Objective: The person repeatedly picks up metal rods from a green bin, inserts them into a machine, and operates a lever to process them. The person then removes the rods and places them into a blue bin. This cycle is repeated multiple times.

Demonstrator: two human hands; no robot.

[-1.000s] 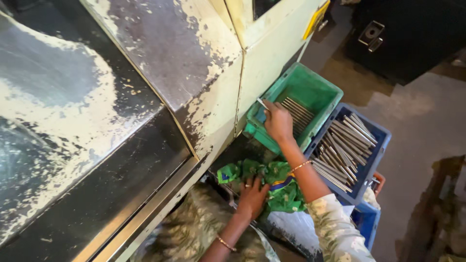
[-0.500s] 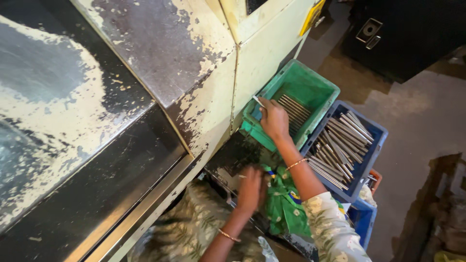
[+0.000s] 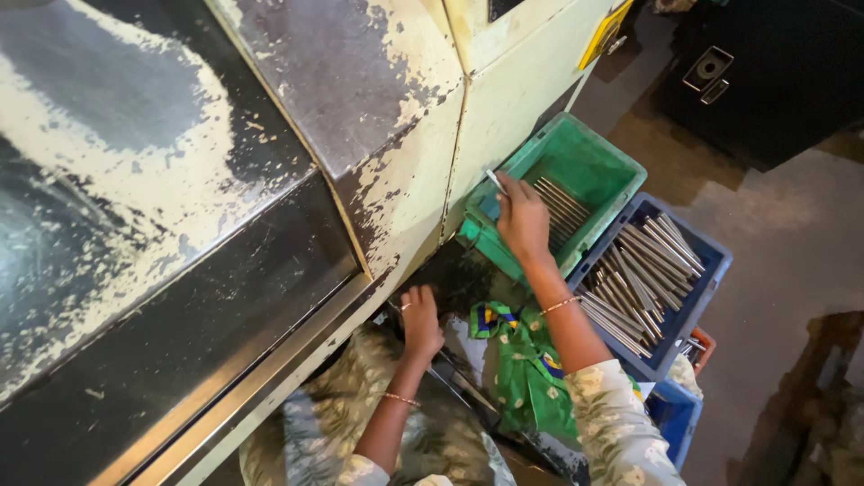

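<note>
My right hand (image 3: 522, 220) reaches over the near rim of a green plastic crate (image 3: 589, 162) and pinches a thin metal rod (image 3: 496, 182) by its end. Several similar rods (image 3: 560, 207) lie in the crate's bottom. My left hand (image 3: 420, 319) rests palm down on a dark ledge at the foot of the machine (image 3: 270, 135), fingers together, holding nothing. A green patterned cloth (image 3: 522, 360) lies between my two forearms.
A blue crate (image 3: 711, 261) full of metal rods sits right of the green one, with another blue bin (image 3: 675, 414) below it. The big machine with peeling cream paint fills the left. A black case (image 3: 765, 72) stands on the bare floor at top right.
My left hand has moved off the green cloth up to the dark ledge under the machine. My right hand stays at the green crate's edge with the rod.
</note>
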